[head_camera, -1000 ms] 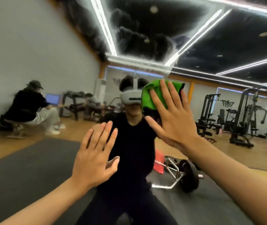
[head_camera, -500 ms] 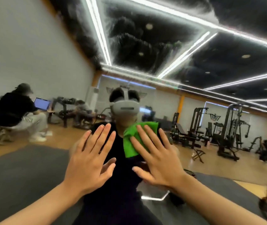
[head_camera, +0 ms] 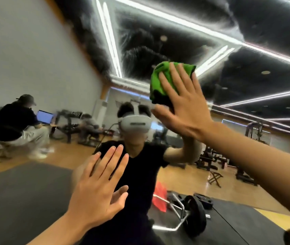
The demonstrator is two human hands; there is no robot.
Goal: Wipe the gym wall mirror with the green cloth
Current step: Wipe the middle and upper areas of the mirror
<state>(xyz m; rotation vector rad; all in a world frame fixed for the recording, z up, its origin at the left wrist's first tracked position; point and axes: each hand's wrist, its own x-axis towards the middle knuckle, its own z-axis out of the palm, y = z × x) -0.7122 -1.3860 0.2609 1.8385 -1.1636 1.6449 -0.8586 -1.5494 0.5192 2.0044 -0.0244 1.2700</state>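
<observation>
One gym wall mirror (head_camera: 34,50) is counted, and it is the biggest thing. It is judged hard, smooth and easy to break, so it is not held, only rubbed. The grey headset (head_camera: 135,123) seen in the glass is used as the marker.

Two grips are counted. The right grip (head_camera: 185,105) is spread wide open, up and to the right of the headset. The green cloth (head_camera: 160,82) is pressed onto the glass under its straight fingers, and nothing is pinched. The left grip (head_camera: 98,195) is wide open too, with nothing in it. It is down and to the left of the headset and seems to be laid on the glass.

One green cloth is counted. It is judged soft, light and floppy, and it is bunched up. It is best pushed at its middle with a flat palm, or it may slip out.
</observation>
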